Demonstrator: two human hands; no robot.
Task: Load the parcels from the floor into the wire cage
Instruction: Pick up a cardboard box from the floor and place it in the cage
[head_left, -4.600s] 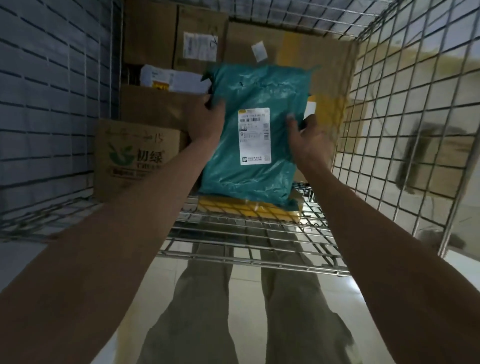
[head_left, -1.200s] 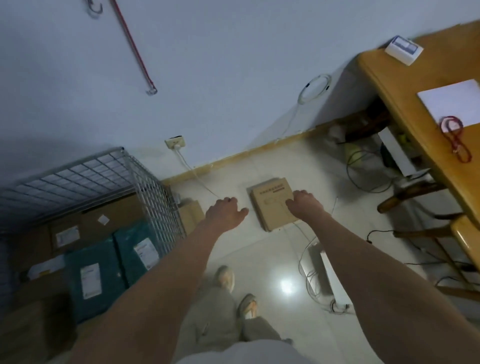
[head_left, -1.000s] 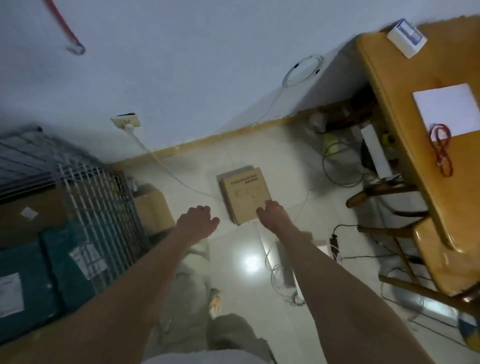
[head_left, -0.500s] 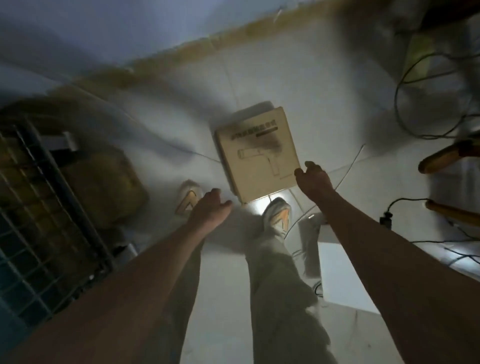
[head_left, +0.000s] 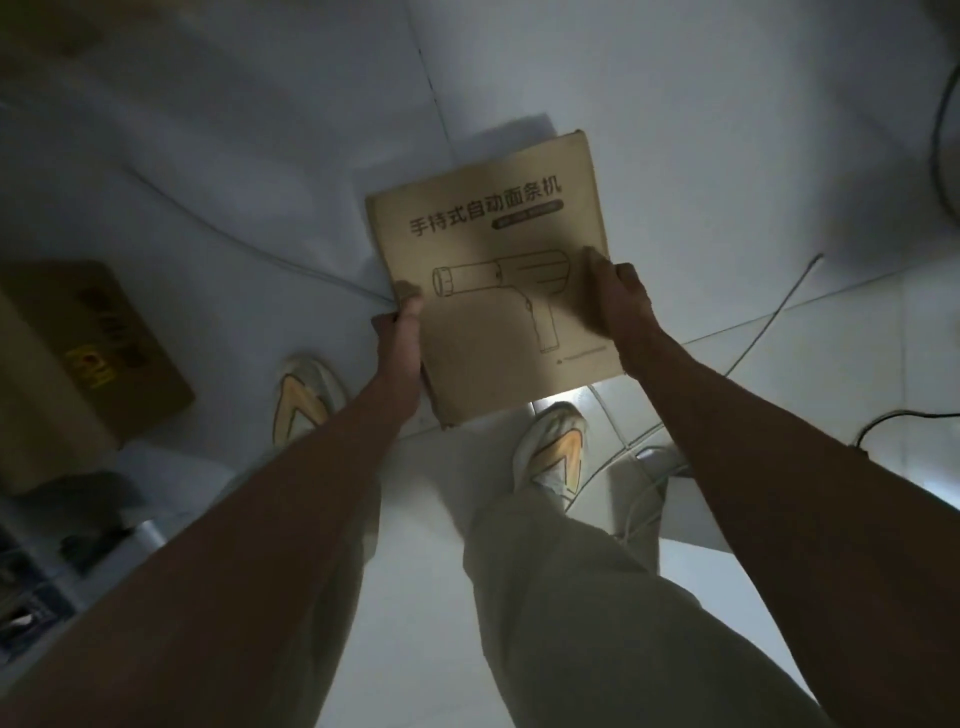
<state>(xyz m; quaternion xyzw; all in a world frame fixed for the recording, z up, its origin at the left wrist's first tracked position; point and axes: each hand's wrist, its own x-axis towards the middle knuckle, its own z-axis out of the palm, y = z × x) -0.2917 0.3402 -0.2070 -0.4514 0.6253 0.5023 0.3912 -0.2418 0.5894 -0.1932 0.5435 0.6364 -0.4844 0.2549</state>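
A flat brown cardboard box (head_left: 493, 270) with printed characters and a line drawing of a handheld device lies over the white tiled floor in front of my feet. My left hand (head_left: 400, 327) grips its left edge, thumb on the top face. My right hand (head_left: 621, 306) grips its right edge, thumb laid on top. Whether the box still touches the floor cannot be told. The wire cage is almost out of view; only a dark corner (head_left: 21, 587) shows at the lower left.
A second brown box with yellow tape (head_left: 78, 353) stands on the floor at the left. A thin white cable (head_left: 249, 249) runs across the tiles behind the box, and more cables (head_left: 769, 322) trail at the right. My two shoes (head_left: 306, 395) stand just below the box.
I turned from the cage toward the floor and bent down. Both hands, empty half a second ago, have closed on the flat box's left and right edges.
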